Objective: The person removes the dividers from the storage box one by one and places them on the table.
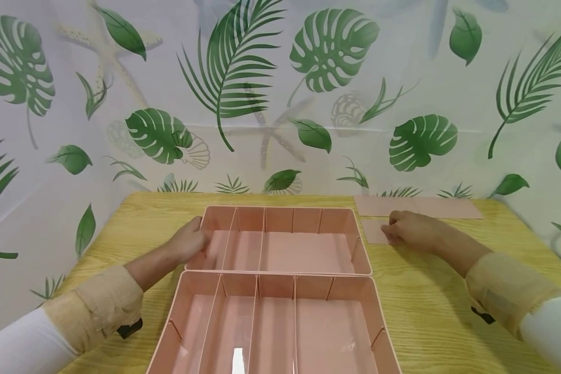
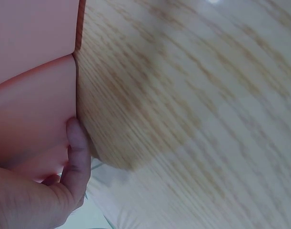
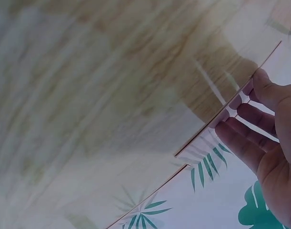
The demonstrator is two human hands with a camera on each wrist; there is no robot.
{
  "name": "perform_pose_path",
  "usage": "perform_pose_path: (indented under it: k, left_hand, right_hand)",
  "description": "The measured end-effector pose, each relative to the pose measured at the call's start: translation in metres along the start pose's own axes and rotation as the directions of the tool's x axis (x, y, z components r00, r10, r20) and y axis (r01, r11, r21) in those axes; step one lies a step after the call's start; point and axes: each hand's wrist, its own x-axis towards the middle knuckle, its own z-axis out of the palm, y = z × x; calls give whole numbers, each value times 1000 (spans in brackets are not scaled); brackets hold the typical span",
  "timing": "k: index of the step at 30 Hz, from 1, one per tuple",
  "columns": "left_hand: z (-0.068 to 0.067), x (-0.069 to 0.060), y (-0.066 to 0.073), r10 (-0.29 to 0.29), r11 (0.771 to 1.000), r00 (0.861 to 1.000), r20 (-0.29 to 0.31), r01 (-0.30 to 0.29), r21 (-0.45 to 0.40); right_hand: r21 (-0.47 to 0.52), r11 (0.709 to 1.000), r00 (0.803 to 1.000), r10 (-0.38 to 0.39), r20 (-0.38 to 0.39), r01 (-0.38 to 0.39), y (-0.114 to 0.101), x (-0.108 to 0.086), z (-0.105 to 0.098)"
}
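My left hand (image 1: 187,243) grips the left wall of the far pink divided tray (image 1: 306,252). In the left wrist view the thumb (image 2: 77,148) lies along the outside of that wall, the fingers mostly hidden behind it. To the right, my right hand (image 1: 411,231) pinches the edge of a small flat pink divider panel (image 1: 373,231) just beside the tray. The right wrist view shows this panel (image 3: 202,138) nearly edge-on, glossy and mirroring the fingers, with the thumb (image 3: 263,83) at its edge.
Directly in front of the far tray stands a second pink divided tray (image 1: 327,324), cut off at the bottom. Long flat pink panels (image 1: 444,208) lie along the back right of the wooden table (image 1: 430,291). A leaf-patterned cloth (image 1: 257,140) hangs behind the table.
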Motion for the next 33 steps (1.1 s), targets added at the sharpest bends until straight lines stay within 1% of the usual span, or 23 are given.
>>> perform_pose_path:
  k: [1, 4, 9, 17, 19, 21, 23, 24, 26, 29, 31, 33]
  left_hand:
    - [0, 0, 0, 1, 1000, 1000, 2, -1, -9]
    - [0, 1, -1, 5, 1000, 1000, 2, -5, -22]
    - [0, 1, -1, 2, 1000, 1000, -3, -2, -3]
    - [0, 1, -1, -1, 1000, 1000, -11, 1, -11]
    - [-1, 1, 0, 0, 1000, 1000, -2, 0, -21]
    - [0, 1, 0, 4, 1000, 1000, -1, -4, -18]
    - [0, 1, 1, 7, 1000, 1000, 4, -7, -11]
    - [0, 1, 1, 9, 1000, 1000, 7, -9, -12]
    - [0, 0, 1, 9, 1000, 1000, 5, -9, -1]
    - [-1, -1, 2, 2, 1000, 1000, 14, -2, -6]
    - [-1, -1, 2, -2, 1000, 1000, 17, 3, -10]
    - [0, -2, 1, -5, 1000, 1000, 16, 6, -12]
  right_hand:
    - [-8, 1000, 1000, -8, -1, 8, 0, 1, 0]
    - [2, 1000, 1000, 3, -8, -3, 1, 2, 0]
    - [1, 1000, 999, 32, 8, -32, 1, 4, 0]
    - [1, 1000, 1000, 9, -6, -9, 5, 5, 1]
    - [-5, 1000, 1000, -13, -16, 13, 5, 3, -3]
    - [-30, 999, 998, -36, -46, 35, 3, 1, -11]
    - [-58, 997, 994, -61, -94, 55, -1, -2, -23]
    - [-72, 996, 991, -61, -122, 52, -4, -2, -31]
    - [-99, 994, 978, -72, -196, 53, -11, 0, -48]
    - [-107, 993, 947, -72, -312, 41, -25, 3, -78]
    - [-107, 993, 908, -93, -409, 53, -38, 4, -96]
    - [-108, 989, 856, -145, -496, 105, -56, 6, -112]
